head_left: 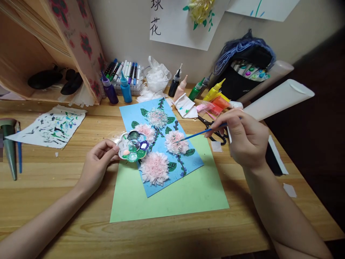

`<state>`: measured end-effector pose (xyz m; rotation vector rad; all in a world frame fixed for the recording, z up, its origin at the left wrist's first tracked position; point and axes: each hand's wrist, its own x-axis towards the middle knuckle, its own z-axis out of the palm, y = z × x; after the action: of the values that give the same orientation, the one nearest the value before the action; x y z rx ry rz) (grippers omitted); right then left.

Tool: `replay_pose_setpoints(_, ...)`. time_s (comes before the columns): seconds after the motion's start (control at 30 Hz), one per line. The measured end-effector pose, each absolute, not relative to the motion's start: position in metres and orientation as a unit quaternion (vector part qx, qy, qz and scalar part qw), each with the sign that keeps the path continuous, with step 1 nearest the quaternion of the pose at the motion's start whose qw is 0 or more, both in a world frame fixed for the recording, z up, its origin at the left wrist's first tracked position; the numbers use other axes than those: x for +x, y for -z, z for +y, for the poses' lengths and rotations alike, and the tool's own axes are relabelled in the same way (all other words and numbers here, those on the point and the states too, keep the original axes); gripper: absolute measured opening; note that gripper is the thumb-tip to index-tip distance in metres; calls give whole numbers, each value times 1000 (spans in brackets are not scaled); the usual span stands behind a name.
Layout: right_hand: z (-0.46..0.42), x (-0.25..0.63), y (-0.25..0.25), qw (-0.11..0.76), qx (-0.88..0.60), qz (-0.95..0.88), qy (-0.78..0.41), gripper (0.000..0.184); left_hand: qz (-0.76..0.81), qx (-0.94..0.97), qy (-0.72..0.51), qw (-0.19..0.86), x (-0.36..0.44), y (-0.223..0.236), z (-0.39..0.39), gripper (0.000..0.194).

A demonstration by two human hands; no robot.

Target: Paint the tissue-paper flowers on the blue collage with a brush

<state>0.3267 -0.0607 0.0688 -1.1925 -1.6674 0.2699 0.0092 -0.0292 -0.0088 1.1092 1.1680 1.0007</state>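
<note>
My left hand (98, 163) pinches the left rim of a flower-shaped paint palette (133, 145) holding green, purple and pink paint. The palette rests over the left edge of a blue paper sheet (188, 158) decorated with pink tissue flowers (154, 168) and painted green leaves. My right hand (246, 138) is closed around a thin blue paintbrush (201, 133); its tip touches the pink flower (176, 142) right of centre. The blue sheet lies on a light green sheet (188, 196) on the wooden desk (54, 190).
Paint bottles (118, 90) and a box of markers (126, 73) line the back wall beside a bowl of tissue (157, 79). Black scissors (215, 135) lie under my right hand. A paint-smeared paper (51, 126) and a green cone (9, 145) sit left. Rolled white paper (277, 99) lies right.
</note>
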Motion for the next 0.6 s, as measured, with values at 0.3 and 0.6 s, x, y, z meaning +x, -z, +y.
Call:
replay_pose_setpoints(0.3, -63, 326, -70, 510, -508, -686, -112, 26, 499, 471, -430, 587, 9, 9, -29, 17)
replay_pose_setpoints(0.6, -63, 327, -72, 498, -491, -708, -94, 27, 501, 479, -430, 579, 11, 7, -30, 16)
